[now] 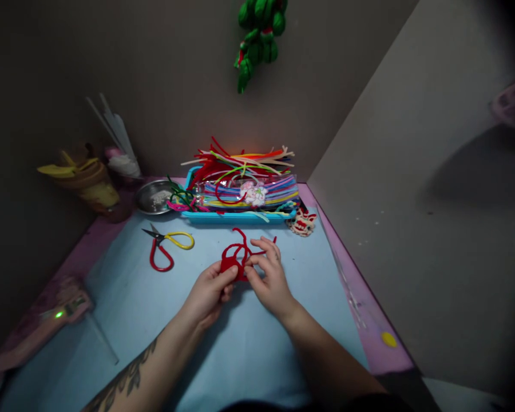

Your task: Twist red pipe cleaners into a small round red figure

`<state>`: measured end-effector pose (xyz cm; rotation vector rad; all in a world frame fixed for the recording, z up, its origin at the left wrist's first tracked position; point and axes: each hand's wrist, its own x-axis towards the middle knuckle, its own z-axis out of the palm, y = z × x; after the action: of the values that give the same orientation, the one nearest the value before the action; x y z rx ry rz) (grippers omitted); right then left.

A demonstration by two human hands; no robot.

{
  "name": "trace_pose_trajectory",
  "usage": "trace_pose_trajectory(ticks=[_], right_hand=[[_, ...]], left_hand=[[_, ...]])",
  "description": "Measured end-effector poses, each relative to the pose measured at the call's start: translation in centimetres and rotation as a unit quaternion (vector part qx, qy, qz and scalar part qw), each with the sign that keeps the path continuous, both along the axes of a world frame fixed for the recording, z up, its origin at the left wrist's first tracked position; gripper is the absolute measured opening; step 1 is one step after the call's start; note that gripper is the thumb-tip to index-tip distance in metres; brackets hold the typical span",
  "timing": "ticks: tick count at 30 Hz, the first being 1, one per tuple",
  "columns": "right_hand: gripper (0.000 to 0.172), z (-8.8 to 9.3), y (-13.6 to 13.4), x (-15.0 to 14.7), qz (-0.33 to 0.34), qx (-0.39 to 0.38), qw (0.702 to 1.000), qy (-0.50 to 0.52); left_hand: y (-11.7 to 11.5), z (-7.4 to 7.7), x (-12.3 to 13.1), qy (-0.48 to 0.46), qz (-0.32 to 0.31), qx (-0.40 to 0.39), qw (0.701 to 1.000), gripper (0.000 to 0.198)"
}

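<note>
Near the middle of the table, both hands work on a red pipe-cleaner piece [229, 262], a dense red part with loops and loose ends rising above it. My left hand [209, 289] pinches its left side between thumb and fingers. At its right side, my right hand [271, 277] has thumb and index finger closed on the red strands, the other fingers bent above. One red end sticks out behind the right fingers. To the left lie scissors [158, 245] with one red and one yellow handle, blades apart.
Behind the hands stands a blue tray [240, 217] heaped with coloured pipe cleaners [249, 160]. A metal bowl [148, 197] and a pot [90, 186] are at back left. A pink glue gun [47, 332] lies front left. A beaded-looking face ornament [301, 223] sits right of the tray.
</note>
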<state>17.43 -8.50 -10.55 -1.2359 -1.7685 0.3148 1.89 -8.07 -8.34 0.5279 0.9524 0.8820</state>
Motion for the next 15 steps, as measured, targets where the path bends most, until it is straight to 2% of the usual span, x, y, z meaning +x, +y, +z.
trace_pose_trajectory(ticks=[7,15], right_hand=[[0.005,-0.10,0.05,0.09,0.001,-0.014,1.000,0.007],[0.005,-0.30,0.07,0.49,0.038,-0.021,0.999,-0.029]], left_hand=[[-0.05,0.29,-0.06,0.048,0.006,0.038,0.998,0.039],[-0.11,0.47,0.05,0.108,0.028,0.128,0.986,0.035]])
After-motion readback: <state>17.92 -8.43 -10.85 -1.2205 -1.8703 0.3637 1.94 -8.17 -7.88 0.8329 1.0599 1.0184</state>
